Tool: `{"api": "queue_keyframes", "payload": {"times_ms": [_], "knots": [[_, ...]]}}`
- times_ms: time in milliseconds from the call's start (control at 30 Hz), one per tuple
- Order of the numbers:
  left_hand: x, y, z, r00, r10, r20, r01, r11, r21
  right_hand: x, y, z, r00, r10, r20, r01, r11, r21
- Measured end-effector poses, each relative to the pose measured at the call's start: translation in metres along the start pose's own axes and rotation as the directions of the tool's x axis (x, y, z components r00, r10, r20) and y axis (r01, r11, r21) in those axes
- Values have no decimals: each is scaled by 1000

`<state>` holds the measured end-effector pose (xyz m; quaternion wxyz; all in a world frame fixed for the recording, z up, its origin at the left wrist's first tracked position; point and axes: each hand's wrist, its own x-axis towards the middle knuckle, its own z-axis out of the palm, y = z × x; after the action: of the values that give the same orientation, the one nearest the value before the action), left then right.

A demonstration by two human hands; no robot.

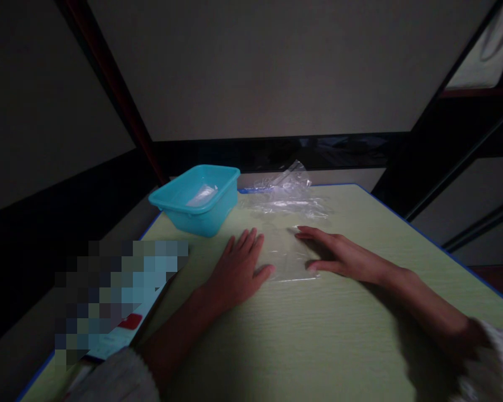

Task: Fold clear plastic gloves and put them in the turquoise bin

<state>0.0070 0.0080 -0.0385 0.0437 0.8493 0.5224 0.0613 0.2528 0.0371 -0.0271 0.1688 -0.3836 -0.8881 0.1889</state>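
Note:
A clear plastic bag (291, 259) lies flat on the pale green table (276, 346) between my hands. My left hand (238, 268) rests palm down at its left edge, fingers stretched out and thumb beside the plastic. At the right edge, my right hand (333, 254) is held with thumb and fingers apart, fingertips at the plastic. Whether those fingertips press on it, I cannot tell. Behind the flat bag is a crumpled heap of clear plastic bags (291, 195).
A turquoise plastic basin (212, 218) stands at the back left with a clear plastic packet (203, 195) inside. Near my left forearm lies a device with a lit screen (121, 335), partly pixelated. Wall panels (276, 72) rise behind the table.

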Motion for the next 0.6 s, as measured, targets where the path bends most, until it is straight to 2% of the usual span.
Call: {"api": "queue_keyframes", "payload": {"times_ms": [433,600], "knots": [[1,-2,1,1000,-2,-1,2,999,42,-1,2,-4,998,-12,55,11,1000,10],[2,-5,3,1000,-15,-18,16,999,41,-3,4,-5,999,-18,29,17,998,53]]}}
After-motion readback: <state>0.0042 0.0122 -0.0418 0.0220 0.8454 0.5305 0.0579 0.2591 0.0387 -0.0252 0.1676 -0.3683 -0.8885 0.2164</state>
